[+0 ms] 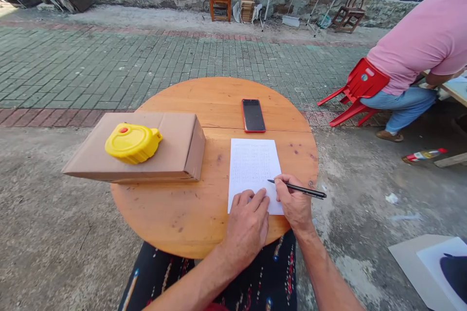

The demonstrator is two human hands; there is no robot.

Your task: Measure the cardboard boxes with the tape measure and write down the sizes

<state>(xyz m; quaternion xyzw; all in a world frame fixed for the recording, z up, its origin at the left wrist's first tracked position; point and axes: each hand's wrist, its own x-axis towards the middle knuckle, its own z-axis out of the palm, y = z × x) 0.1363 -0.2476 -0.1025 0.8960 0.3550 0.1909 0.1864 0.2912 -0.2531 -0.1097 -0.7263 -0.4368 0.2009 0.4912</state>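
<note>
A white sheet of paper [251, 160] with rows of small writing lies near the right side of the round wooden table. My right hand [295, 204] pinches a black pen [306, 191], its tip pointing left at the lower rows of writing. Across the bottom of the sheet rests my left hand [250, 216], palm down with fingers stretched out and holding nothing. Beyond the paper lies a dark-screened phone [253, 115] with a red edge.
On the left of the round table [171, 209], a cardboard box [171, 150] overhangs the edge and bears a yellow case [133, 143]. A person in pink [416, 48] sits on a red chair [367, 77] at right. A bottle [423, 155] lies on the ground.
</note>
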